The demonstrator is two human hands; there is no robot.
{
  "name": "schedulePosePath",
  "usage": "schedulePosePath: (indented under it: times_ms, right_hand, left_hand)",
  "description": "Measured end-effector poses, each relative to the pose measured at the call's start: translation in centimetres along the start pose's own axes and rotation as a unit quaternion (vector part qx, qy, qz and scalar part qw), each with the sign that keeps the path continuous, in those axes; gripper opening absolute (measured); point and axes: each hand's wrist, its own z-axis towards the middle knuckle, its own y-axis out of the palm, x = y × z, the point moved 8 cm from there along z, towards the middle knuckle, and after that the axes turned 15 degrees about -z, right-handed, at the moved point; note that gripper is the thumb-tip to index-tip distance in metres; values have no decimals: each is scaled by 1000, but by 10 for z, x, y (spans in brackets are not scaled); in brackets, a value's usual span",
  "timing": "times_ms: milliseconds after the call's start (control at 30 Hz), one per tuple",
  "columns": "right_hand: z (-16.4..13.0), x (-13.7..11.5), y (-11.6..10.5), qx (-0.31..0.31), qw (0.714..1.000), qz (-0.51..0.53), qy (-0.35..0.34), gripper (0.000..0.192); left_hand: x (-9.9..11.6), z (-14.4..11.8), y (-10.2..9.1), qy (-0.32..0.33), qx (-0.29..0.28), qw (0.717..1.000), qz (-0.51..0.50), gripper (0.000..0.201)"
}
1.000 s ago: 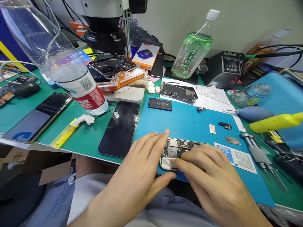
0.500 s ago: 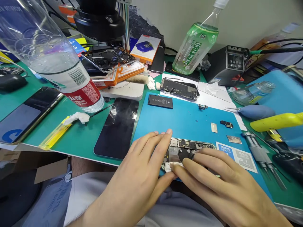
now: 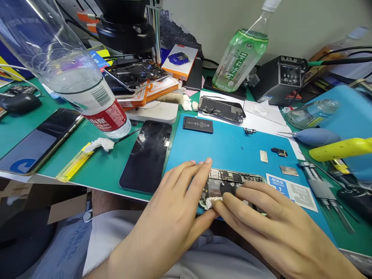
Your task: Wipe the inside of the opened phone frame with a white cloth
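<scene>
An opened phone (image 3: 215, 186) lies on the blue mat, its circuit board along the far side and a dark round part in the middle. My left hand (image 3: 177, 201) grips its left end, fingers over the far side and thumb at the near edge. Between the fingertips of my right hand (image 3: 270, 221) is a white scrap of tissue (image 3: 211, 201), pressed against the phone's near edge. The right hand covers much of the phone's right half. Beyond the hands a black phone battery (image 3: 198, 124) rests on the mat.
Small phone parts (image 3: 279, 152) and a card (image 3: 292, 192) lie to the right. A detached screen (image 3: 222, 109) is at the back. Leftward are a dark phone (image 3: 147, 155), a tall water bottle (image 3: 107, 112) and a yellow stick (image 3: 74, 164). Screwdrivers (image 3: 327, 197) sit far right.
My right fingertips and the tissue have shifted slightly rightward along the phone's near edge. The left hand keeps its hold. The whole view has moved a little.
</scene>
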Motion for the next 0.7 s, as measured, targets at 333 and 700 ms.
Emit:
schedulePosePath:
  times_ms: [333, 700]
  right_hand:
    - [-1, -2, 1, 18, 1000, -9, -11, 23]
    - [-2, 4, 6, 11, 999, -34, -8, 18]
  left_hand:
    - [3, 2, -2, 2, 4, 1000, -8, 73]
    - [0, 1, -2, -5, 10, 1000, -23, 76]
